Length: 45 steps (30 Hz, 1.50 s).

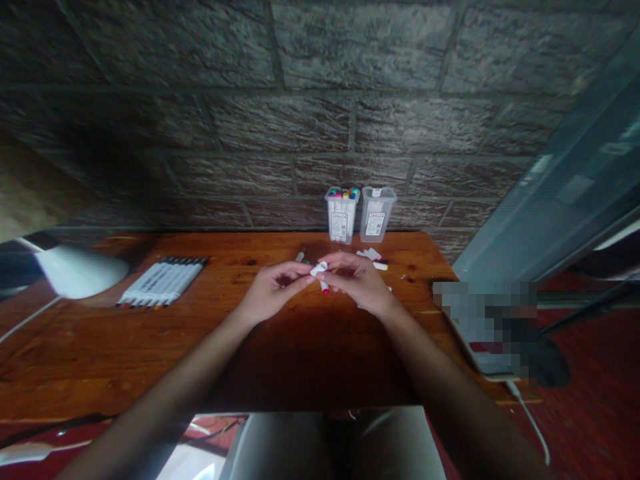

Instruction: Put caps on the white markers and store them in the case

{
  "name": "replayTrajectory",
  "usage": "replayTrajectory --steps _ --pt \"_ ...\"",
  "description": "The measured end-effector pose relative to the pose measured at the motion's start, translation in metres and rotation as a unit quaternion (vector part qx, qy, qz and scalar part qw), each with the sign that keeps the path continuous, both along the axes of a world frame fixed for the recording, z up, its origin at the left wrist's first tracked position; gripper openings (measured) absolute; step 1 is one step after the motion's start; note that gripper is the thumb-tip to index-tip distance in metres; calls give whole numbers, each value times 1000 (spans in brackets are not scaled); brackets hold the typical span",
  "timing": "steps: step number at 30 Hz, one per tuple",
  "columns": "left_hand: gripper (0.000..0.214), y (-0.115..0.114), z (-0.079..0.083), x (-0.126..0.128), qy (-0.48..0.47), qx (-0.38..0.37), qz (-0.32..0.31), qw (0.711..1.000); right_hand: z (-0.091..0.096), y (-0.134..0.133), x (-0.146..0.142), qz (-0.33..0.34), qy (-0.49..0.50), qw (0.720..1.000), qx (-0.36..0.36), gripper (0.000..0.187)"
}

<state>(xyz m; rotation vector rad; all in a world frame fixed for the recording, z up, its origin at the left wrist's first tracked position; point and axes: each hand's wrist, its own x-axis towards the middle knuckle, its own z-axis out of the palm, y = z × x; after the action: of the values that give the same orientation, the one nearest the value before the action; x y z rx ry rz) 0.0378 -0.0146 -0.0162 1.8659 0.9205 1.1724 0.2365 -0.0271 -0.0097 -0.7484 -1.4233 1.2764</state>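
Over the middle of the wooden table, my left hand [275, 287] and my right hand [360, 280] meet with fingers closed. Between their fingertips is a small white piece [319, 269], whose exact kind I cannot make out. Just below it shows a white marker [325, 288] with a red end; whether it is held or lies on the table I cannot tell. Behind my left fingertips lies another marker [301, 255]. Past my right hand are several short white pieces like marker caps [371, 254] and one with a yellow end [380, 266].
Against the brick wall stand a clear box of markers [341, 220] and a second clear box [376, 217]. A row of several markers [163, 281] lies on the left, beside a white lamp [83, 270]. A blurred-out device [480, 333] with a cable occupies the table's right edge.
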Motion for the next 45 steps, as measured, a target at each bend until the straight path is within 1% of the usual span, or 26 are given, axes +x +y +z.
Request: replayTrajectory --steps 9,17,19,22,25,28,32,35,38,41,45 --pt "22 1 -1 0 -6 2 -11 1000 -1 -4 -3 -34 -62 992 103 21" --pt "18 -2 6 2 -21 -13 -18 1000 -3 -4 -3 -42 -75 989 117 20" --pt "18 -2 7 2 -26 -18 -12 999 -4 -3 -3 -43 -68 990 115 21" --pt "18 -1 7 1 -47 -49 0 998 -4 -2 -3 -63 -54 992 100 22" --pt "18 0 6 0 -102 -99 2 990 -3 -1 -3 -96 -62 990 84 19" --pt "23 1 7 0 -168 -130 -2 977 -2 0 -3 -108 -72 989 67 19" --pt "27 4 10 1 -262 -119 32 957 -3 1 -3 -124 -65 989 44 20" --pt "28 6 12 0 -301 -110 45 946 -6 2 -4 -138 -67 987 44 21" --pt "32 5 14 0 -299 -112 62 946 -9 3 -4 -139 -66 987 48 22" --pt "30 3 16 2 -267 -122 82 952 -9 4 -4 -138 -66 988 37 24" --pt "25 2 15 3 -243 -134 76 958 -6 5 -2 -147 -46 988 15 25"
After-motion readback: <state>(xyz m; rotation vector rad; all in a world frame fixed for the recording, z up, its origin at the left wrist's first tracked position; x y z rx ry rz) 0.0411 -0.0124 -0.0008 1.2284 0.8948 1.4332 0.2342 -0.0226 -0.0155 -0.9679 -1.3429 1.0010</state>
